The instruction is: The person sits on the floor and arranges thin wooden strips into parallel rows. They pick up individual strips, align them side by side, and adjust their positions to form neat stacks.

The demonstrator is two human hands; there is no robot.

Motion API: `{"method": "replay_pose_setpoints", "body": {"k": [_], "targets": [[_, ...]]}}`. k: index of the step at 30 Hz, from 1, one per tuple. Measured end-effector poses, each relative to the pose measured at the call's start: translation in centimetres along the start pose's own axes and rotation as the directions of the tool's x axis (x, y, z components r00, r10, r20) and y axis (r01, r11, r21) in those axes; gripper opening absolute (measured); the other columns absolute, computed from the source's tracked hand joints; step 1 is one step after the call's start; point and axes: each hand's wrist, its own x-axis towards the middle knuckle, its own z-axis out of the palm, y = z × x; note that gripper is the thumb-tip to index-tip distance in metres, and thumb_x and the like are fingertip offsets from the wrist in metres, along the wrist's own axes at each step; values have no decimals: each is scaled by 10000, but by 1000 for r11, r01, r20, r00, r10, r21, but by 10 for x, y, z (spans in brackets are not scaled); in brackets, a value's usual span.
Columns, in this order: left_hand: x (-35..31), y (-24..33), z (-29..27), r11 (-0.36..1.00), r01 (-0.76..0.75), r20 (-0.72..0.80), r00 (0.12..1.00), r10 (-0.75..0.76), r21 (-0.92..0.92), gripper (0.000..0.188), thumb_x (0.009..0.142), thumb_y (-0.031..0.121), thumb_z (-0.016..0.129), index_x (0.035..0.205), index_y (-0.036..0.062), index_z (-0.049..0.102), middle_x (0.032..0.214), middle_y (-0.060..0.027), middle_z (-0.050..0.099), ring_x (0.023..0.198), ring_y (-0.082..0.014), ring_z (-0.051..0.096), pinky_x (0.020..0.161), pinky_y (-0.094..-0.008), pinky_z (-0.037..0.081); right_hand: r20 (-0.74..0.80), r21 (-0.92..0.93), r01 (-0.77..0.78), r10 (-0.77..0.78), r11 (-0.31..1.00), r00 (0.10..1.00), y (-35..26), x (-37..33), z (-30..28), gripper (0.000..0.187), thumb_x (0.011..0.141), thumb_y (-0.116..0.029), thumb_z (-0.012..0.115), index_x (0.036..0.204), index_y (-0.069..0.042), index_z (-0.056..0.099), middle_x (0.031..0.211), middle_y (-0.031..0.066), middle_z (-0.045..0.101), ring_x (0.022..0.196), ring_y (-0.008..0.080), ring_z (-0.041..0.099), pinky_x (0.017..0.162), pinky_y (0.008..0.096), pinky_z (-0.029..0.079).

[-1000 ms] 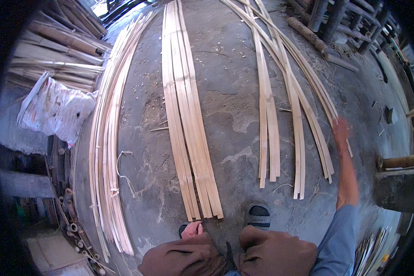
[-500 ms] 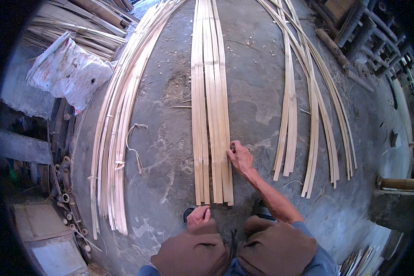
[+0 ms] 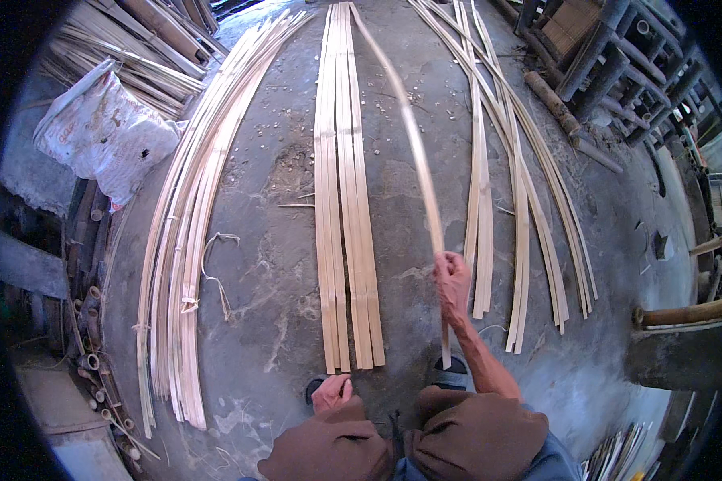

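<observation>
My right hand (image 3: 452,282) is closed around a long, pale bamboo strip (image 3: 425,176) near its close end. The strip is raised at this end and slants back to the far end of the middle row of bamboo strips (image 3: 365,272). Several strips lie there side by side on the floor, with a narrow gap along the row. Beside my left knee, just past the near ends of that row, my left hand (image 3: 331,393) rests with its fingers curled in. Nothing shows in it.
A thick bundle of bamboo strips (image 3: 191,240) lies to the left, and looser strips (image 3: 521,264) cross on the right. A white sack (image 3: 104,132) sits at the far left. Bamboo frames (image 3: 618,88) stand at the far right. My sandalled foot (image 3: 451,375) is below the held strip.
My right hand has taken the rightmost strip of the middle row, lifted its near end and drawn it to the right. My left hand stays by the knee. The whole view has shifted slightly.
</observation>
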Motion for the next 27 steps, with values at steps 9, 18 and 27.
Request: {"method": "replay_pose_setpoints", "body": {"k": [9,18,27], "targets": [[2,8,-3,998,51,22,998,-51,-29,147,838,149,680,939,52,724,827,-132,694,791,-302,693,705,-396,541,-112,-195,140,-164,971,980,-42,5,-50,486,978,-259,667,1352,34,568,1060,139,713,994,183,650,868,316,513],[0,-3,3,999,40,14,999,-40,3,166,833,149,693,958,44,723,841,-129,700,789,-304,694,705,-396,543,-185,-300,141,-203,943,961,-14,62,-51,556,983,-310,637,1391,51,525,1203,251,681,1137,228,645,935,325,489],[6,1,6,999,-12,56,998,10,35,164,862,176,677,970,64,728,827,-128,694,763,-297,687,691,-383,542,-370,-289,359,-450,887,813,50,123,-59,543,946,-280,656,1375,36,549,854,195,681,802,226,634,742,360,498]]}}
